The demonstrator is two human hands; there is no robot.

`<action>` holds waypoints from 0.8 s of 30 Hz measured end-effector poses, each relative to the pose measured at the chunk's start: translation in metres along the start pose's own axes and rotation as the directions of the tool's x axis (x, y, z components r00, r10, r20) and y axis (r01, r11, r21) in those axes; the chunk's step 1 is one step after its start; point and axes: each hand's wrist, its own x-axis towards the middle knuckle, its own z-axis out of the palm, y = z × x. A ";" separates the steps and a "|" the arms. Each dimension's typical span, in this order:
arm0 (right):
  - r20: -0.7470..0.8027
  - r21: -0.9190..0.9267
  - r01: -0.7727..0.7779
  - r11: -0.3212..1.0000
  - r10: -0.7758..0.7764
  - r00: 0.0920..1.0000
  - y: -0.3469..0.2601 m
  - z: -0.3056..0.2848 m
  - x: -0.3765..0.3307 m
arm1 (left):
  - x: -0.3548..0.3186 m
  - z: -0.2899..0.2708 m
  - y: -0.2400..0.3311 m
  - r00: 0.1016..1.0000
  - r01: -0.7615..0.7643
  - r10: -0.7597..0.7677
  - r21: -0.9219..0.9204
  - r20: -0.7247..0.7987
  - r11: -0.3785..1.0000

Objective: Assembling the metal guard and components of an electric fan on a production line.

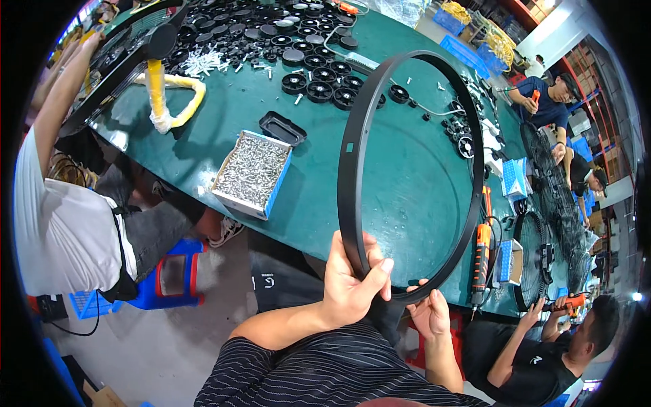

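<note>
A large black ring (350, 163), a flat hoop with a small square hole in its band, stands upright in front of me at the table's near edge. My left hand (352, 281) is closed round its lower left part, thumb on the near side. At the bottom right of the hoop, my right hand (430, 312) pinches the rim between thumb and fingers. Left of the ring sits an open box of small silver screws (252, 169), with a black oblong tray (282, 128) touching its far side. Through the hoop shows the green table (413, 183).
Black round knobs (320, 91) and white pins (203, 62) cover the far table. An orange power screwdriver (482, 244) lies right of the ring, near a blue-white box (510, 261). Co-workers sit left and right; a blue stool (169, 275) stands at left.
</note>
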 end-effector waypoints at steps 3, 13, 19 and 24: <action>-0.017 -0.031 0.007 1.000 -0.007 1.000 0.000 0.002 -0.002 | 0.000 -0.010 0.002 0.999 0.042 -0.043 -0.019 -0.017 0.999; -0.308 -0.329 -0.065 0.942 -0.042 0.950 -0.007 0.028 0.004 | 0.037 -0.099 -0.019 0.976 -0.148 0.161 0.989 0.150 -0.024; -0.400 -0.371 -0.412 0.832 0.258 0.880 -0.038 0.041 0.001 | 0.050 -0.081 -0.021 0.964 -0.265 0.029 0.964 0.264 0.038; -0.245 -0.740 -0.187 0.647 -0.001 0.970 -0.108 0.032 -0.007 | 0.049 -0.085 -0.024 0.952 -0.301 0.038 0.951 0.304 -0.069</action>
